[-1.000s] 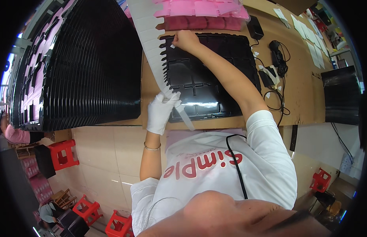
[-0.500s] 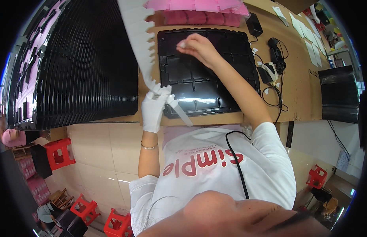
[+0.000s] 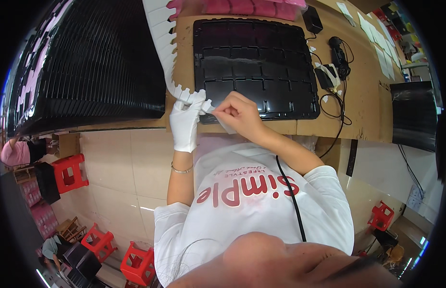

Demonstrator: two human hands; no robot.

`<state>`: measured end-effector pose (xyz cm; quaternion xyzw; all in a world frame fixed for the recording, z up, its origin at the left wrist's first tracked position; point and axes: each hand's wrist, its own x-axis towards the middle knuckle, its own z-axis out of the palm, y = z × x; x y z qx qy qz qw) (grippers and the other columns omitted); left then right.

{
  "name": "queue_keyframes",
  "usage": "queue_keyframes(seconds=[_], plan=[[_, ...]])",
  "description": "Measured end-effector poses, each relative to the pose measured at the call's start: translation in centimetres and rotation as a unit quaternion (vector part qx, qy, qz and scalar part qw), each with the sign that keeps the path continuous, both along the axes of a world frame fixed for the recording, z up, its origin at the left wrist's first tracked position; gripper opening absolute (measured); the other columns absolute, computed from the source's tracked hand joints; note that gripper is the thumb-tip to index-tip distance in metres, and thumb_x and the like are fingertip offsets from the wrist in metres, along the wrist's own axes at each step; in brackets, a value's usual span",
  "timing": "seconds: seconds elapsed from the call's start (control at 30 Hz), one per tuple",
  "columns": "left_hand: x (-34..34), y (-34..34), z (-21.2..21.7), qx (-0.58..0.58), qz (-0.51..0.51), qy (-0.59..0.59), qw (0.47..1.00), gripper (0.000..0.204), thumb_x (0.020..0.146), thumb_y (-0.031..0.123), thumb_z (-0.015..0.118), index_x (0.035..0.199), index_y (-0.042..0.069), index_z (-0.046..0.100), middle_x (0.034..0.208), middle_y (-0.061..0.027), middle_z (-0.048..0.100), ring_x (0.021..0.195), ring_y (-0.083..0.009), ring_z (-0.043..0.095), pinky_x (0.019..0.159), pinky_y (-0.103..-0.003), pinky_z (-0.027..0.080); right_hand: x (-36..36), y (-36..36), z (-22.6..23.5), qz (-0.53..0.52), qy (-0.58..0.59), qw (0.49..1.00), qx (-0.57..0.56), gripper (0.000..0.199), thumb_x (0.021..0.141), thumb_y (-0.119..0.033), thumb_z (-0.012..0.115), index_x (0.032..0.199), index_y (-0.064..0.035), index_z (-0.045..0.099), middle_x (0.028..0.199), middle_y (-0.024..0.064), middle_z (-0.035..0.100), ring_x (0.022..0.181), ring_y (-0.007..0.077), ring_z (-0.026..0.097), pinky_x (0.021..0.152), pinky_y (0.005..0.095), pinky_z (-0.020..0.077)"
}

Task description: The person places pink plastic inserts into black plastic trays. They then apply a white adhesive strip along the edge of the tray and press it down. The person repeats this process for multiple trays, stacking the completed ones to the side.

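A long white strip (image 3: 160, 41) with a notched edge hangs down from the top of the view to my left hand (image 3: 185, 127). That hand wears a white glove and is closed around the strip's lower part. My right hand (image 3: 241, 117) is bare, its thumb and fingers pinched at the strip's short free end beside the glove. Part of this end hangs below the right fingers, and the fingers hide some of it. Both hands are over the near left edge of a black plastic tray (image 3: 254, 57), which lies on the brown table with moulded ridges showing.
To the left rises a large stack of black trays (image 3: 103, 67). Pink packs (image 3: 251, 7) lie behind the tray. On the right are a black box (image 3: 312, 20), cables (image 3: 345, 72) and papers (image 3: 372, 33). Red stools (image 3: 70, 174) stand on the floor, with other people at far left.
My right hand has come from over the tray's far part toward me and left, to the strip's end. In view, the tray has shifted upward slightly; my left hand keeps its hold.
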<state>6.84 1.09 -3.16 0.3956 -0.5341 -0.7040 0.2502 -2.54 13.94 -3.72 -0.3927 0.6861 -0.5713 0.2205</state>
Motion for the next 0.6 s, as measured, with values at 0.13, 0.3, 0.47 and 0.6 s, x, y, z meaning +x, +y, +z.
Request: queue_keyframes(seconds=[0.13,0.3,0.47,0.6], plan=[[1.1,-1.2,-1.3,-0.055,-0.001,-0.07,0.996,0.025,0.084,0.025,0.075,0.093,0.005,0.064,0.075,0.0019,0.063,0.06,0.0007,0.05,0.051,-0.016,0.034,-2.3,-0.4,1.4,0.067,0.032,0.996,0.053,0.011,0.079,-0.011,0.074,0.081,-0.0036,0.066,0.076,0.0027,0.055,0.062,0.0085,0.051,0.057,0.0244,0.0421],[1.3,-0.8,-1.6,-0.088,-0.055,-0.107,0.989,0.026,0.083,0.028,0.076,0.085,0.005,0.063,0.072,0.0014,0.063,0.061,-0.0003,0.052,0.051,-0.018,0.037,-4.3,-2.2,-1.6,0.065,0.202,0.969,0.128,0.015,0.077,-0.017,0.071,0.077,-0.0041,0.062,0.075,0.008,0.06,0.067,0.0224,0.061,0.063,0.0348,0.0488],[1.3,-0.4,-1.7,-0.065,-0.063,-0.085,0.992,0.028,0.081,0.028,0.077,0.08,0.003,0.063,0.07,0.001,0.063,0.061,-0.0021,0.052,0.054,-0.019,0.04,-4.3,-2.6,-2.3,0.028,0.255,0.954,0.158,0.014,0.074,-0.016,0.07,0.077,-0.0046,0.063,0.073,0.0087,0.063,0.069,0.0256,0.064,0.065,0.038,0.05],[1.2,-0.6,-1.8,-0.096,-0.07,-0.12,0.986,0.03,0.081,0.028,0.077,0.079,0.001,0.062,0.07,-0.0007,0.065,0.062,-0.0032,0.052,0.056,-0.019,0.041,-3.9,-3.1,-2.7,-0.019,0.266,0.949,0.171,0.012,0.072,-0.015,0.07,0.077,-0.0052,0.064,0.072,0.0086,0.064,0.067,0.0258,0.064,0.062,0.0383,0.0502]])
